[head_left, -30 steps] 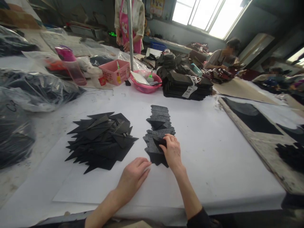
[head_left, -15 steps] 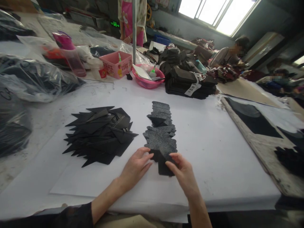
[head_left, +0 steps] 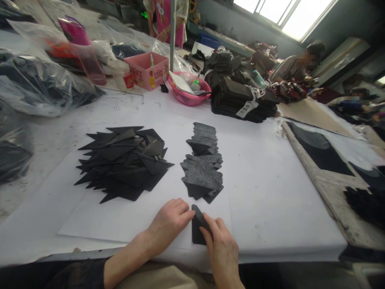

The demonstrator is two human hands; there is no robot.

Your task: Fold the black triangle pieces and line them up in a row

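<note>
A small black piece [head_left: 197, 230] with a grey speckled folded edge lies near the table's front edge. My right hand [head_left: 221, 245] pinches its right side between thumb and fingers. At its upper left corner, the fingertips of my left hand [head_left: 171, 220] are pressed together; whether they grip the piece or only touch it is unclear. Beyond my hands, a column of overlapping grey speckled pieces [head_left: 203, 168] runs away from me, with some black faces showing. To the left is a heap of pointed black pieces [head_left: 123, 160].
White paper [head_left: 258, 184] covers the table. Farther back are a pink box [head_left: 147, 72], a pink basin [head_left: 189, 96], a tied black stack [head_left: 240, 100] and a bottle [head_left: 90, 64]. Plastic bags lie left, a board [head_left: 319, 188] right. A person in a pink apron stands behind.
Both hands have moved nearer to me, with the small black piece now apart from the speckled column. Its upper edge now shows a grey fold. The camera view has shifted slightly.
</note>
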